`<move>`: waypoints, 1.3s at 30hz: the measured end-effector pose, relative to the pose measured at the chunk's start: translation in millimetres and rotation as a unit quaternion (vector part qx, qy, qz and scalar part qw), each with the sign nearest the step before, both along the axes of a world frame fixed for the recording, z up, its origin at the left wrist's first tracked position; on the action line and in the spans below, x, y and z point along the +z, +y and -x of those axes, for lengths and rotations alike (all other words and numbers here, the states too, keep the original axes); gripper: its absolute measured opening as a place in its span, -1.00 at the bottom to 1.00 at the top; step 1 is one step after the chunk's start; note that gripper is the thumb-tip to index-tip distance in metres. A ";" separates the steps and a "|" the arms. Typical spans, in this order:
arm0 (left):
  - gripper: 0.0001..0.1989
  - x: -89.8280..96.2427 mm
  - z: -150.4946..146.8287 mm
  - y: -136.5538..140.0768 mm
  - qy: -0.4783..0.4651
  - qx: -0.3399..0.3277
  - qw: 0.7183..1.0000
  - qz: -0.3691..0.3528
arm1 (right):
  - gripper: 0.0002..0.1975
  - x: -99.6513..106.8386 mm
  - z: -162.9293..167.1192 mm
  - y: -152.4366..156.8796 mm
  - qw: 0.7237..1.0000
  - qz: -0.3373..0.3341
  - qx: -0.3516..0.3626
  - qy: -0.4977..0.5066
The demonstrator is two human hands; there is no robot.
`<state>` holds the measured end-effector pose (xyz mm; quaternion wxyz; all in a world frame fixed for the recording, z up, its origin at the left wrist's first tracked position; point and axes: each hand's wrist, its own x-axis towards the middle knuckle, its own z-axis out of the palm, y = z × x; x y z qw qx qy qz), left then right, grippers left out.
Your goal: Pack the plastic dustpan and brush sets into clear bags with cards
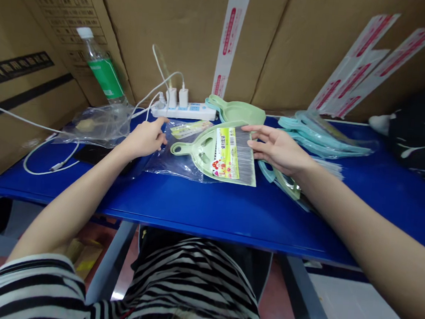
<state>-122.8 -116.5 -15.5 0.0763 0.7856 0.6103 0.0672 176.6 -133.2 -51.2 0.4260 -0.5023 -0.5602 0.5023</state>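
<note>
A pale green dustpan (199, 150) lies with its small brush nested in it, grey bristles (248, 158) to the right and a yellow-and-white label card across the middle. The set rests on or in a clear plastic bag (165, 162); which one I cannot tell. My right hand (279, 148) grips the bristle end at its upper right corner, fingers reaching over the edge. My left hand (147, 137) is closed on the bag's left edge, left of the handle, with the index finger partly stretched out. A loose yellow-green printed card or packet (192, 130) lies behind the handle.
Behind stand a green dustpan (243, 113) and a white power strip (198, 112) with chargers and cables. Wrapped blue-green dustpans (320, 135) are stacked right; more sets (289, 184) lie under my right forearm. A bottle (105, 76) stands left. Cardboard (180, 21) walls the blue table (193, 203).
</note>
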 end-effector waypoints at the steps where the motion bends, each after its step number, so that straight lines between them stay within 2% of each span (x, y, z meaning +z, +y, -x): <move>1: -0.39 -1.0 0.7 0.4 -0.011 -0.009 1.000 -0.006 | -0.72 -0.9 -0.4 0.6 1.000 -0.003 0.004 0.002; 9: -0.43 -7.6 3.6 2.8 -0.120 -0.045 0.992 -0.019 | -0.74 -3.7 -1.6 2.6 1.000 -0.006 0.005 0.017; 15: -0.54 -10.0 2.6 3.3 -0.153 -0.052 0.987 -0.004 | -0.71 -6.7 -0.5 3.5 0.999 -0.028 0.030 0.018; 28: -0.53 -13.9 4.5 8.3 -0.054 -0.065 0.996 -0.008 | -0.71 -5.2 2.0 1.4 0.997 -0.006 0.047 -0.054; 35: -0.52 -16.2 3.6 7.6 -0.048 -0.075 0.996 -0.022 | -0.64 -6.9 4.1 1.0 0.981 -0.083 0.105 -0.141; 39: -0.51 -15.7 2.0 6.4 -0.039 -0.077 0.996 -0.027 | -0.64 -7.6 6.9 0.2 0.972 -0.102 0.106 -0.181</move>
